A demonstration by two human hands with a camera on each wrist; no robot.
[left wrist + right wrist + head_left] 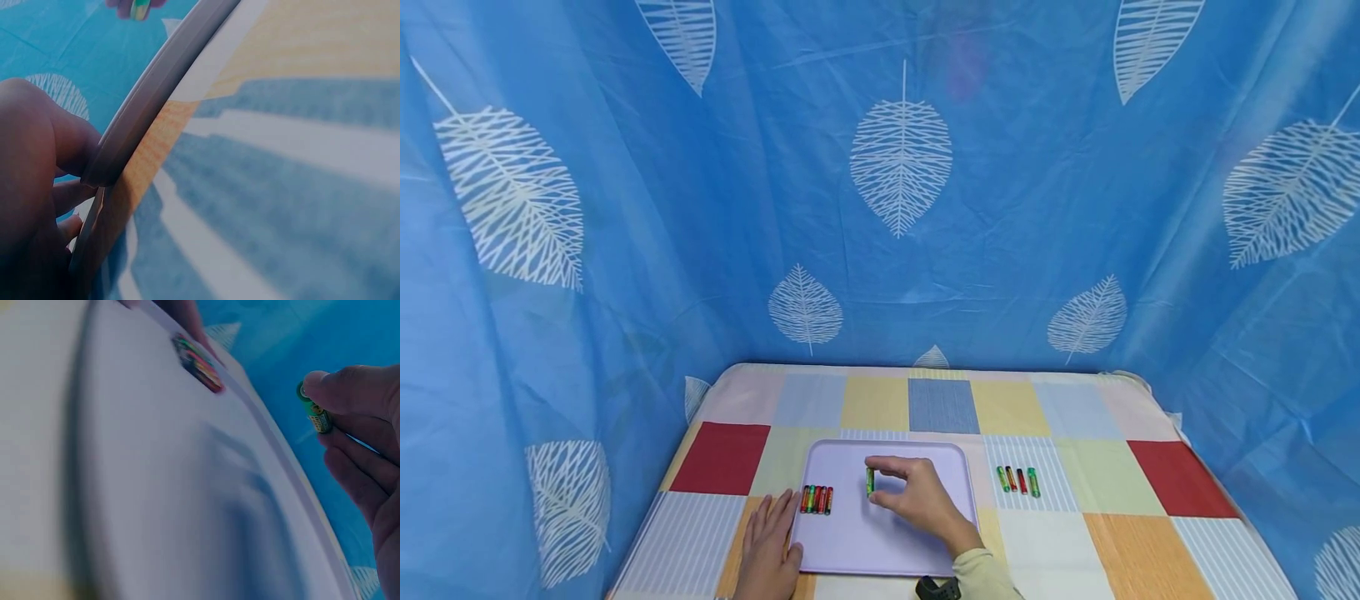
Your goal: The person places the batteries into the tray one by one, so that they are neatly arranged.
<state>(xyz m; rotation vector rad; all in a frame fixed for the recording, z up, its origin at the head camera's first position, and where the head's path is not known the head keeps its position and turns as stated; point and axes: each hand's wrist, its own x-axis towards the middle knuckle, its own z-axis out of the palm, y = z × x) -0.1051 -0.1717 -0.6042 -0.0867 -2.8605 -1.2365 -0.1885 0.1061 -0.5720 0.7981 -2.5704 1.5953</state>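
Observation:
Between thumb and fingertips, my right hand [920, 497] pinches a green battery [870, 482] by its two ends, held above the lilac tray [895, 546]. The right wrist view shows that battery [317, 412] with its green wrapper and yellow print. At the tray's left side, a row of several red and green batteries [817, 499] lies side by side. My left hand [767, 546] rests at the tray's left edge with fingers extended. In the left wrist view its thumb touches the tray rim [134, 119].
Several loose batteries [1018, 482], green and red, lie on the patchwork tablecloth [1120, 542] to the right of the tray. A dark wristband [937, 588] shows near the right sleeve. Blue curtains [992, 208] with white leaves enclose the table on the back and sides.

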